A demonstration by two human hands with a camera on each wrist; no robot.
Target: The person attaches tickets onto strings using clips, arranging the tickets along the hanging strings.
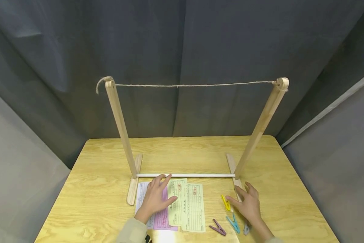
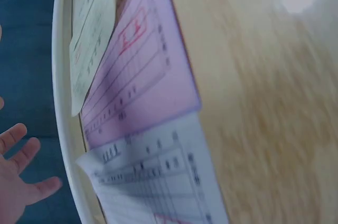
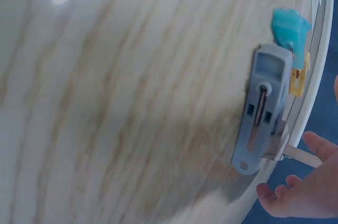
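Observation:
My left hand (image 1: 156,197), fingers spread, is over a row of printed slips. The row holds a white slip (image 1: 141,194), a purple slip (image 1: 165,221) and two pale green slips (image 1: 193,212), partly overlapping; the hand covers part of them. In the left wrist view the purple slip (image 2: 142,81) overlaps the white one. My right hand (image 1: 249,205) has loosely bent fingers and is beside a yellow clothespin (image 1: 226,203); whether it touches is unclear. Nearby lie a blue clothespin (image 1: 233,223), a purple clothespin (image 1: 218,227) and a grey clothespin (image 3: 264,108).
A wooden stand has a left post (image 1: 119,125), a right post (image 1: 261,125) and a white lower bar (image 1: 200,175). Twine (image 1: 197,85) stretches between the post tops. The stand is on a wood-grain table (image 1: 94,189), with dark curtains (image 1: 145,44) behind.

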